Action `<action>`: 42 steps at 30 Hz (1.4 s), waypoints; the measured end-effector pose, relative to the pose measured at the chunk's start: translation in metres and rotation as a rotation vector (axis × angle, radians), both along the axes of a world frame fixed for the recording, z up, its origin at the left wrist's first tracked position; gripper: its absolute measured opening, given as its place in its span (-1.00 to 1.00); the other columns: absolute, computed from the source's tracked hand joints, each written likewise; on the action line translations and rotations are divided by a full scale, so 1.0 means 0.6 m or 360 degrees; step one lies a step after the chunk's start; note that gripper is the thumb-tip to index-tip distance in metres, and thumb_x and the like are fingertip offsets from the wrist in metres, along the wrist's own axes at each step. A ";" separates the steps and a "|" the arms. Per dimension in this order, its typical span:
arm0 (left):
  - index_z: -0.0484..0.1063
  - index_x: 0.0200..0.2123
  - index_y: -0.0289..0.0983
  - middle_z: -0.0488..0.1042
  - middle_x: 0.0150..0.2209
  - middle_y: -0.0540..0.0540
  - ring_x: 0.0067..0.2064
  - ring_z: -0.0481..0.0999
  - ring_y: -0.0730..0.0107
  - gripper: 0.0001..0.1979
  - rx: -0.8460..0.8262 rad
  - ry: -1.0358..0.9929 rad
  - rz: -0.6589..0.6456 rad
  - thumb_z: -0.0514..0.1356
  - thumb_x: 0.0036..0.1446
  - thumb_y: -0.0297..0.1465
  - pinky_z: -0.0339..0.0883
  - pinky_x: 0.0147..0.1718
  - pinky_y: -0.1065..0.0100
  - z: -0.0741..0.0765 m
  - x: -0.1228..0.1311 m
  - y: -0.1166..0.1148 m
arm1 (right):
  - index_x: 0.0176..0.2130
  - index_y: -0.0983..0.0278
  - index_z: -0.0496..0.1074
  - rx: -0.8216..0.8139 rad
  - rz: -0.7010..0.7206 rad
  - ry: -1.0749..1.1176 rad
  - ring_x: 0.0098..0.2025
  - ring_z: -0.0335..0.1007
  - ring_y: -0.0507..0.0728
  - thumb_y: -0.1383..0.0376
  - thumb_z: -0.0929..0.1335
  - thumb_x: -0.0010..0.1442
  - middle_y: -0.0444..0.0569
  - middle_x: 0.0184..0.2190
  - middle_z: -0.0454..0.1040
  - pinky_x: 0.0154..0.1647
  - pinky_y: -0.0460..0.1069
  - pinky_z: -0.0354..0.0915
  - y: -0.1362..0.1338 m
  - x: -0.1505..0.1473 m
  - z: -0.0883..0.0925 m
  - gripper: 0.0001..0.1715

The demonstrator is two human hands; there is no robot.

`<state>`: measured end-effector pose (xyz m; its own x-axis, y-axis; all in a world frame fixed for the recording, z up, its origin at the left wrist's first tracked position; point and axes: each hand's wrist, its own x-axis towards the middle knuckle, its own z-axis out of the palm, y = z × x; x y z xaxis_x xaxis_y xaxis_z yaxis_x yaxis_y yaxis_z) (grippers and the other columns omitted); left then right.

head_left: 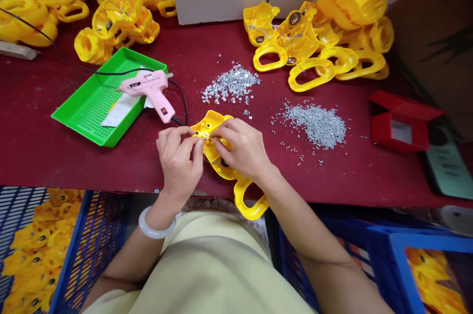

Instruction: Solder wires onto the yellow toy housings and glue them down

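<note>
The yellow shell is located at the front of the red table, centred before the person and set at a slant. Its handle loop points toward the body and, in this view, crosses the line of the table's front edge.

The left hand works at the upper left rim of the shell, thumb and finger pinched on thin wires. The right hand reaches over the shell from the other side, its thumb and finger also closed on the wires; which strand each pinch holds is too small to tell.

Clearances: the pink glue gun lies across the right rim of the green tray, its grip end near the left hand. A washer-like pile of metal pieces lies just beyond the shell. A pile of small metal pins lies to the right, separated from the right hand by a strip of tabletop. A red box stands near the right edge. Stacked yellow shells bound the far right side. A blue crate adjoins the front edge at left.
</note>
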<state>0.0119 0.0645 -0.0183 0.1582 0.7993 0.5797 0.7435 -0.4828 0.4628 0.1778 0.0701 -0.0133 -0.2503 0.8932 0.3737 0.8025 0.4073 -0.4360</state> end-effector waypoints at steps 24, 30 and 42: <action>0.48 -0.41 -0.24 0.48 -0.20 -0.08 -0.08 0.36 0.25 -0.86 -0.0327 -0.0265 -0.0078 0.19 0.21 -0.44 0.25 -0.06 0.17 0.004 0.010 0.006 | -0.17 0.26 0.41 -0.0047 -0.0015 0.0556 -0.29 0.47 0.05 0.36 0.26 0.27 -0.04 -0.28 0.57 -0.23 -0.03 0.35 -0.005 -0.007 0.000 -0.84; 0.49 -0.41 -0.21 0.51 -0.20 -0.04 -0.07 0.37 0.27 -0.86 -0.0342 -0.0288 -0.0014 0.20 0.21 -0.44 0.24 -0.06 0.17 0.001 0.017 0.004 | -0.20 0.25 0.44 -0.0103 -0.0021 0.0645 -0.29 0.47 0.05 0.32 0.31 0.23 -0.07 -0.29 0.57 -0.24 -0.02 0.35 -0.006 -0.006 0.005 -0.87; 0.48 -0.33 -0.23 0.51 -0.20 -0.07 -0.08 0.39 0.27 -0.88 -0.0285 -0.0252 -0.0133 0.15 0.24 -0.44 0.26 -0.04 0.17 0.000 0.007 0.002 | -0.21 0.25 0.45 -0.0136 -0.0002 0.0742 -0.28 0.47 0.05 0.36 0.32 0.22 -0.06 -0.26 0.57 -0.24 -0.03 0.36 -0.003 -0.003 0.000 -0.88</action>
